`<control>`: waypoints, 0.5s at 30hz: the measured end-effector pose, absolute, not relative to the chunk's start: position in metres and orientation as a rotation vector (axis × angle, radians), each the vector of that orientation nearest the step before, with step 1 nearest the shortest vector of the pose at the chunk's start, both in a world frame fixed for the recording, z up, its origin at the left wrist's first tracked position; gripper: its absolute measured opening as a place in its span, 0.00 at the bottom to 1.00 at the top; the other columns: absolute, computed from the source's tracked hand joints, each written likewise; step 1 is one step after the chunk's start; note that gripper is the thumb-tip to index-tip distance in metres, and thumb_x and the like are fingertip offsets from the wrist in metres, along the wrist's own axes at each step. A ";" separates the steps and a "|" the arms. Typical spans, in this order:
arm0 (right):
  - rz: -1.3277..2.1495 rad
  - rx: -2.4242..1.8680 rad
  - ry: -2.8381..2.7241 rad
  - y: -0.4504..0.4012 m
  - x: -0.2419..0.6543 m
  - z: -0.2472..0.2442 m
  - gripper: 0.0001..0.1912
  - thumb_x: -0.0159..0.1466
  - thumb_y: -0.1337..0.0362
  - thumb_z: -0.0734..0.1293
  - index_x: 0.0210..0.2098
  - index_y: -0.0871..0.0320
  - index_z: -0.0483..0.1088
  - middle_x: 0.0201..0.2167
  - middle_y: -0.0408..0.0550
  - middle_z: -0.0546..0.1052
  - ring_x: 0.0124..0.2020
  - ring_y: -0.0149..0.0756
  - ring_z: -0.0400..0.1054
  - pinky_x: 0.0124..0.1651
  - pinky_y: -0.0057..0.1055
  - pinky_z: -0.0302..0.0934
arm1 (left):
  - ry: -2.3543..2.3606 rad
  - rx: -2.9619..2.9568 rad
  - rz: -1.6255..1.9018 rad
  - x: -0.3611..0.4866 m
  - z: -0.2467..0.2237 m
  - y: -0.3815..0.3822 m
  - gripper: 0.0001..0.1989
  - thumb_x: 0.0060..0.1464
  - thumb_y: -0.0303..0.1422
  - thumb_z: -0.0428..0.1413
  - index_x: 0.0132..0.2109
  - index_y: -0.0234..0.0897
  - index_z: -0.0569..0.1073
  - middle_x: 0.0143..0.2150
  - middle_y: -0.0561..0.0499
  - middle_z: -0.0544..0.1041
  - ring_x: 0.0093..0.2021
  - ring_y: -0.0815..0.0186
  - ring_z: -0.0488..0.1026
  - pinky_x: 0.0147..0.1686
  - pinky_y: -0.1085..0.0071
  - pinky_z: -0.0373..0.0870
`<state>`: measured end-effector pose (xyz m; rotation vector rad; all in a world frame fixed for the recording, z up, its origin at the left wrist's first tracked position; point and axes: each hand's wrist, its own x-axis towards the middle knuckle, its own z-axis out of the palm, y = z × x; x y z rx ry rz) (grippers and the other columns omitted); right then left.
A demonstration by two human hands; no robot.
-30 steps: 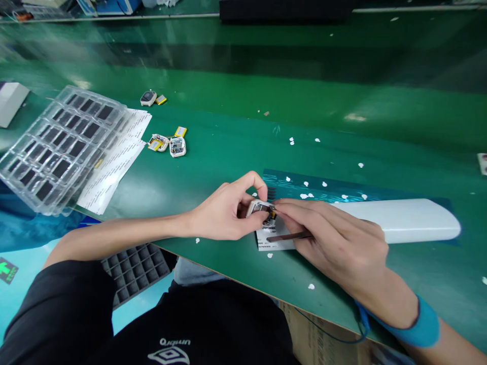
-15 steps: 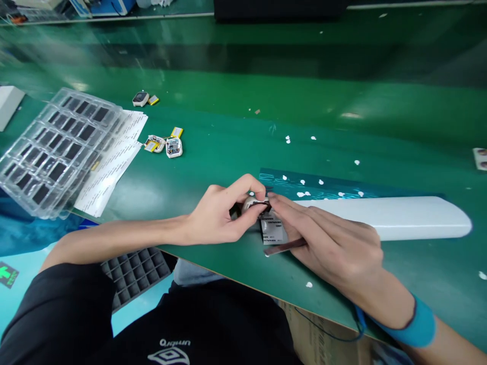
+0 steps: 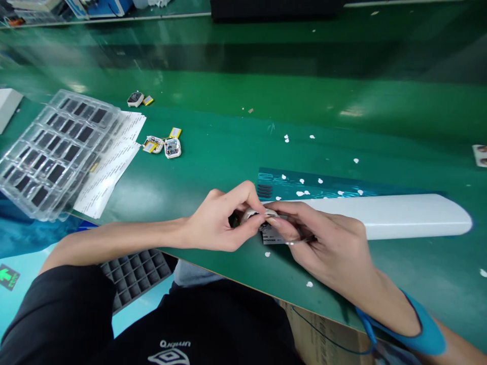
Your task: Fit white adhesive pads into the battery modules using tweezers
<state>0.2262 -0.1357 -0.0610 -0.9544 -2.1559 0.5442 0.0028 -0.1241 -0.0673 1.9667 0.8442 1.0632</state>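
A small white watch case (image 3: pixel 249 213) is held between both hands just above the bench, mostly covered by the fingers. My left hand (image 3: pixel 224 218) is closed, with thumb and forefinger pinching the case from the left. From the other side, the thumb and forefinger of my right hand (image 3: pixel 327 238) press on its edge. A thin metal tool, apparently tweezers (image 3: pixel 299 242), is tucked in the right hand and seen almost edge-on. Under the hands lies a silvery printed sheet (image 3: pixel 272 236), partly hidden.
A long white rounded bar (image 3: pixel 414 215) lies right, by a blue film strip (image 3: pixel 274 176) with white dots. At left are a clear compartment tray (image 3: pixel 57 147), printed sheets (image 3: pixel 108 177), an opened watch (image 3: pixel 172 147) with yellow batteries, and another watch (image 3: pixel 135 99).
My right hand has turned, its thumb now pressing on the case edge. The tweezers have swung from lying flat to nearly edge-on. The left hand keeps its pinch.
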 end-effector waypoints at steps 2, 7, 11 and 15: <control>0.666 -0.977 -2.119 -0.135 0.226 -0.060 0.09 0.77 0.68 0.67 0.52 0.49 0.75 0.33 0.41 0.85 0.21 0.33 0.75 0.23 0.29 0.70 | 0.830 1.999 1.043 0.002 -0.069 -0.124 0.04 0.68 0.29 0.58 0.44 0.39 0.69 0.28 0.56 0.82 0.22 0.74 0.76 0.23 0.78 0.68; 0.851 -1.052 -2.006 -0.136 0.226 -0.054 0.03 0.77 0.65 0.68 0.47 0.51 0.74 0.34 0.43 0.85 0.24 0.35 0.78 0.21 0.28 0.68 | 0.779 2.201 1.096 0.000 -0.074 -0.122 0.04 0.71 0.33 0.58 0.45 0.38 0.71 0.28 0.57 0.82 0.22 0.74 0.76 0.22 0.79 0.68; 0.866 -1.044 -1.996 -0.133 0.229 -0.050 0.03 0.76 0.63 0.69 0.44 0.51 0.77 0.24 0.37 0.81 0.17 0.31 0.70 0.20 0.28 0.64 | 0.741 2.261 1.064 -0.002 -0.074 -0.120 0.06 0.73 0.33 0.57 0.53 0.36 0.72 0.36 0.53 0.86 0.30 0.73 0.83 0.30 0.79 0.75; 0.884 -0.999 -1.822 -0.123 0.237 -0.051 0.15 0.79 0.60 0.64 0.41 0.50 0.82 0.36 0.45 0.86 0.23 0.36 0.73 0.22 0.35 0.63 | 0.528 2.511 1.167 -0.004 -0.077 -0.116 0.08 0.75 0.31 0.54 0.55 0.35 0.76 0.45 0.48 0.89 0.38 0.69 0.86 0.36 0.75 0.80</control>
